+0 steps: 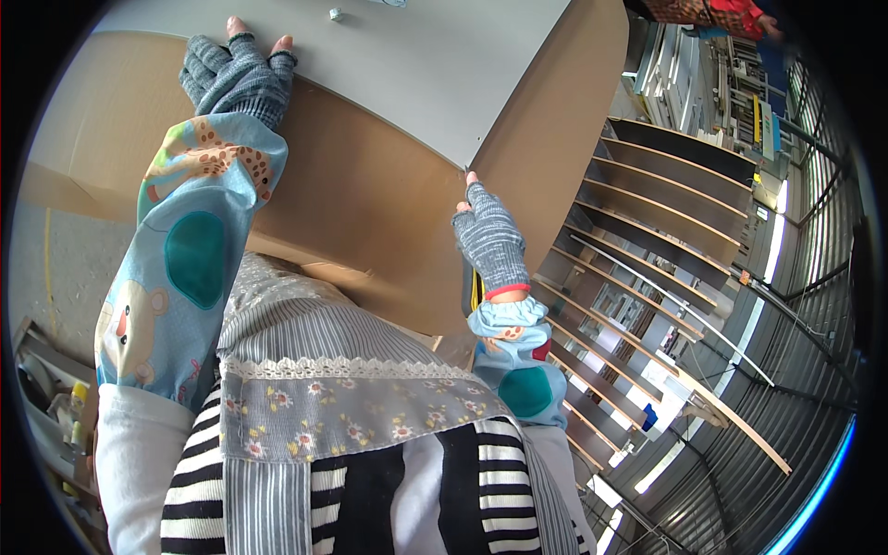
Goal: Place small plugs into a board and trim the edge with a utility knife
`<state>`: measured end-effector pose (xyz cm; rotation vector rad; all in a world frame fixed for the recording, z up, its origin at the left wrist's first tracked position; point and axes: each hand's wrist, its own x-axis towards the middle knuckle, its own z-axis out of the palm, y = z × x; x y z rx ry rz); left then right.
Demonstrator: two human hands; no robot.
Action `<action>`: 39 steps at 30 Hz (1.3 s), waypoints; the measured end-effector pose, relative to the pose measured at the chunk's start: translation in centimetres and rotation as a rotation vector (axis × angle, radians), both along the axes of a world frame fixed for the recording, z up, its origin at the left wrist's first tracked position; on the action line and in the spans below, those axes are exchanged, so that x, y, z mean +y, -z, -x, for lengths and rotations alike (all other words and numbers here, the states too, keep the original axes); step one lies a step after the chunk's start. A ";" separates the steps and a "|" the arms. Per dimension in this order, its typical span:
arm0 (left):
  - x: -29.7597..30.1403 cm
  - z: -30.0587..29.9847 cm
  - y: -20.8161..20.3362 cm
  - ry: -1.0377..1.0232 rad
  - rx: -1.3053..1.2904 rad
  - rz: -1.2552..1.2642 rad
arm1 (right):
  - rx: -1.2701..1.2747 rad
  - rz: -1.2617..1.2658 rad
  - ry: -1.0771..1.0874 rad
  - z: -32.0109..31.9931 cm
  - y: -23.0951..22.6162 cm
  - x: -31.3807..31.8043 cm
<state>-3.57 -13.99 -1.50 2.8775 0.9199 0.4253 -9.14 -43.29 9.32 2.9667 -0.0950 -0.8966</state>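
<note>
Grey panel (416,79), smooth, sharp-cornered, on brown cardboard (361,176); knit-gloved left hand (240,79) spread; right hand (490,231) at corner, grip unclear.

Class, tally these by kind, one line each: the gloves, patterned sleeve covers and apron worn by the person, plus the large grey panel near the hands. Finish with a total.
Gloves: 2
Sleeve covers: 2
Apron: 1
Grey panel: 1
Total: 6
</note>
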 end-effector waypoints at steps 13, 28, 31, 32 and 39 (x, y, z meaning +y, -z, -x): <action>0.3 0.3 0.1 -0.014 -0.006 0.080 | 0.054 -0.010 -0.049 0.5 -0.2 -0.4; 0.3 -0.2 0.6 -0.002 -0.008 -0.035 | -0.043 -0.215 -0.003 0.6 -0.4 -2.4; 0.9 0.2 1.0 -0.006 -0.048 -0.011 | -0.013 -0.388 0.121 -1.0 -0.6 -4.2; 0.7 0.1 0.9 -0.004 -0.053 -0.006 | -0.009 -0.339 0.075 -1.4 -1.1 -4.4; 1.4 0.2 1.5 0.036 -0.188 0.007 | -0.037 -0.965 0.523 1.1 1.3 -4.9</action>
